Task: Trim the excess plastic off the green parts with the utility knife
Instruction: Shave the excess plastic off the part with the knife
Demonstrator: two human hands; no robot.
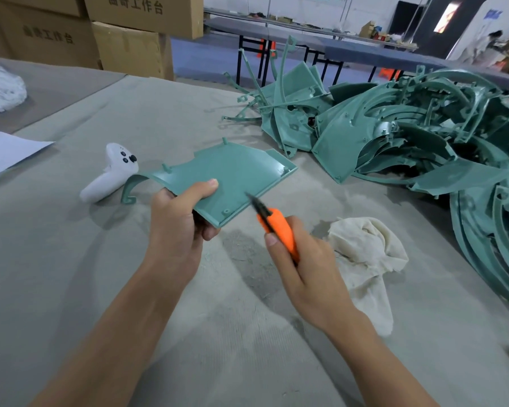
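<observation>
The left hand (178,230) grips a flat green part (232,177) at its near corner, thumb on the upper face and fingers curled beneath, holding it tilted above the grey table cover (71,274). The right hand (303,265) is wrapped around the orange utility knife (279,230), with the dark blade end at the part's right-hand edge; whether the blade touches the plastic cannot be told. The remaining green parts lie in a pile (409,133) to the right, well apart from the hands. Hazard: the part is supported at one corner only and may flex or pivot under blade pressure, causing the blade to skip off the edge. The left fingers sit near the same edge, so a slip toward them risks a cut. Excess pressure may gouge the finished face.
</observation>
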